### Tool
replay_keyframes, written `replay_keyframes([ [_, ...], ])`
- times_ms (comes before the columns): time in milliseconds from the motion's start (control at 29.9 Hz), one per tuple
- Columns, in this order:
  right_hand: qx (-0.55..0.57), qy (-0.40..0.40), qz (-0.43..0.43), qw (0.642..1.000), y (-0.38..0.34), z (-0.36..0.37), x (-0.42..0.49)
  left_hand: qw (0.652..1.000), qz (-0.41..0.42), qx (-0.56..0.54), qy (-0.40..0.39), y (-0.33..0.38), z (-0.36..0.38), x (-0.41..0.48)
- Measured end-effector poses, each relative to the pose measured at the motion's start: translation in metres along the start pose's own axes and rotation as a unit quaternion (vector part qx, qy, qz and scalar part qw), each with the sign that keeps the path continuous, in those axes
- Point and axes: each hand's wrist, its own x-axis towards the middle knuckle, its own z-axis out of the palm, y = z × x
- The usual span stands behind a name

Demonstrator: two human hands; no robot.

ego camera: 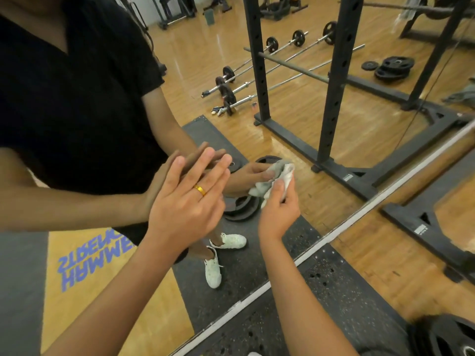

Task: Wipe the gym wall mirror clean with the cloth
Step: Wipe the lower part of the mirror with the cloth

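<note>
The gym wall mirror (pixel 295 119) fills most of the head view, its lower edge a pale strip running diagonally from bottom centre to the right. My left hand (pixel 187 199), wearing a gold ring, presses flat against the glass with fingers straight. My right hand (pixel 279 209) grips a crumpled whitish-grey cloth (pixel 279 177) and holds it against the mirror to the right of the left hand. The reflection shows a person in a black shirt and white shoes with both hands mirrored.
A black squat rack base (pixel 424 222) stands on the wooden floor close to the mirror at right. A weight plate (pixel 444 337) lies at bottom right on the speckled rubber mat (pixel 334 291). Reflected barbells and plates appear in the glass.
</note>
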Motion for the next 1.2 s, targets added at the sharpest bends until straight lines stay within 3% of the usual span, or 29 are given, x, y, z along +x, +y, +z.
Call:
replay_keyframes([
  [100,0.014,0.025,0.028,0.999,-0.011,0.009,-0.010,1.000,-0.003,-0.003,-0.006,0.001,-0.002,-0.001],
  [234,0.015,-0.055,-0.108,0.993,-0.024,0.011,-0.036,1.000,0.000,0.009,-0.009,0.001,0.000,0.000],
  [368,-0.009,-0.075,-0.169,0.983,-0.007,0.003,-0.026,1.000,-0.012,-0.021,0.017,0.002,-0.001,0.000],
  [568,-0.005,-0.017,-0.065,0.998,0.013,0.003,-0.021,0.995,0.014,-0.098,0.002,-0.011,-0.016,-0.015],
  [836,-0.022,0.051,0.035,0.998,0.018,0.012,-0.030,0.996,-0.003,-0.062,-0.059,-0.060,-0.058,-0.076],
  [970,-0.021,0.056,-0.018,0.998,0.004,0.026,-0.058,0.997,0.050,-0.012,-0.054,-0.059,-0.052,-0.079],
  [1103,-0.015,0.016,-0.092,0.996,-0.001,0.029,-0.082,0.999,0.043,0.006,-0.030,-0.058,-0.046,-0.081],
  [1204,-0.026,0.005,-0.087,0.996,0.010,0.021,-0.073,0.999,0.042,0.009,-0.024,-0.058,-0.044,-0.082],
])
